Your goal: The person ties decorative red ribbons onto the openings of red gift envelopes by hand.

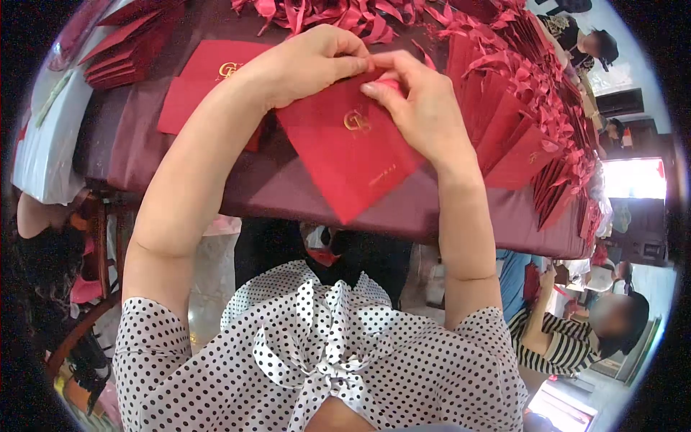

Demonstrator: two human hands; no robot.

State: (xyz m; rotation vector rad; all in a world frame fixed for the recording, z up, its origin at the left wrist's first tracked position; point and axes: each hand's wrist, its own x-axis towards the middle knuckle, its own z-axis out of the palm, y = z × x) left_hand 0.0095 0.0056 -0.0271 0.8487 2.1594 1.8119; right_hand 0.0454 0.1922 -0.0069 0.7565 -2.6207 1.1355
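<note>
A flat red paper gift bag (353, 165) with a gold monogram hangs tilted below my hands, its lower corner over the table's front edge. My left hand (309, 65) is closed in a pinch at the bag's top edge. Fingertips of my right hand (425, 101) meet the left ones there, closed around a bit of pinkish-red ribbon (389, 84). What lies between the touching fingertips is mostly hidden. Just left, partly behind my left forearm, more red bags (194, 86) lie flat with the same gold mark.
Rows of red bags with ribbons (511, 108) cover the table's right side. Loose ribbons (338, 18) heap at the back; folded red bags (133, 47) stand back left. A white plastic-wrapped stack (54, 137) is at the left edge. A person in stripes (554, 338) is at the right.
</note>
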